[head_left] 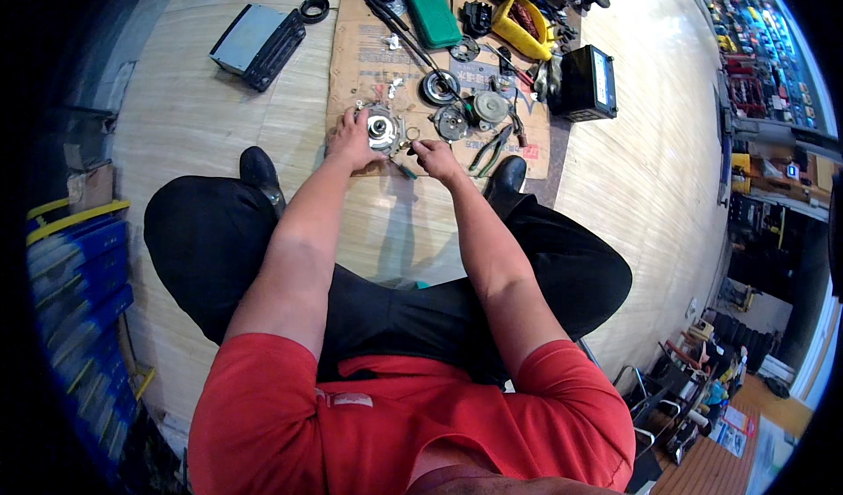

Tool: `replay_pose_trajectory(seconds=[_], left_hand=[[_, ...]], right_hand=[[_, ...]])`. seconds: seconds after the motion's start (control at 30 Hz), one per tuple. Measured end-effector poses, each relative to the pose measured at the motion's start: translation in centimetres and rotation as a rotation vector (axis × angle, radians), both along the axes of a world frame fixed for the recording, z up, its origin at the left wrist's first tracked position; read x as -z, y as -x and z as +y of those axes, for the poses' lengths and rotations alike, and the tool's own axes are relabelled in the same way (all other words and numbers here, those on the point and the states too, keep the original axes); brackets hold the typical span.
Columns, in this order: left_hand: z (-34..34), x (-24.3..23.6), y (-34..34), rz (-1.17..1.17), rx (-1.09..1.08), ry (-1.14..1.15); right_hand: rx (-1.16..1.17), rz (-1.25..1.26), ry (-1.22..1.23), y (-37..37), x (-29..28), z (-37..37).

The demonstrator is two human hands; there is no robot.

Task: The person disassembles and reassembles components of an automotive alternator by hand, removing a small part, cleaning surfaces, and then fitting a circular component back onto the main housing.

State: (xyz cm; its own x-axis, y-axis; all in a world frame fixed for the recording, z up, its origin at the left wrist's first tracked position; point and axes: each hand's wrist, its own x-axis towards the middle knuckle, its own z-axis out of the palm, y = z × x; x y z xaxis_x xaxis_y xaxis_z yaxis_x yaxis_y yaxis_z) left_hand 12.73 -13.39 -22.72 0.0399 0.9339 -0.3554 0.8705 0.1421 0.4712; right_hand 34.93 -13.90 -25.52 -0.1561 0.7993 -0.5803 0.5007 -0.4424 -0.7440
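My left hand (351, 141) grips the left edge of a round metal machine part (384, 129) with a bright hub, steadying it on the cardboard. Just to the right of that part, my right hand (435, 158) is closed with its fingers pinched together. A small dark item shows at its fingertips, too small to name. A thin tool with a teal handle (406, 171) lies between my hands. Beyond my right hand sit a flat round metal part (450, 123), a cylindrical metal housing (490, 107) and a black-rimmed pulley (438, 88). Green-handled pliers (488, 151) lie right of my right hand.
Flattened cardboard (356, 78) lies on the floor under the parts. A green case (431, 10), a yellow container (524, 26) and a black battery (583, 83) stand farther back. Left are a grey-black box unit (258, 45) and a black ring (314, 9). My shoes flank the cardboard.
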Motion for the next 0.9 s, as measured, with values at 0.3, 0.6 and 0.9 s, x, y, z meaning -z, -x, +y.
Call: replay_pose_trajectory(seconds=[0.3,0.6,0.9], left_hand=[[-0.4,0.8,0.5,-0.044,-0.021,0.045],[-0.3,-1.7,0.7,-0.034,0.029,0.002],[-0.4,-2.7,0.7,0.018,0.043,-0.011]], right_hand=[[-0.416,-0.338,-0.353,0.7,0.7,1.6],[-0.493,-0.359,-0.191,0.7,0.2,3.4],[-0.271,-0.306,-0.115,1.9,-1.1,1.9]])
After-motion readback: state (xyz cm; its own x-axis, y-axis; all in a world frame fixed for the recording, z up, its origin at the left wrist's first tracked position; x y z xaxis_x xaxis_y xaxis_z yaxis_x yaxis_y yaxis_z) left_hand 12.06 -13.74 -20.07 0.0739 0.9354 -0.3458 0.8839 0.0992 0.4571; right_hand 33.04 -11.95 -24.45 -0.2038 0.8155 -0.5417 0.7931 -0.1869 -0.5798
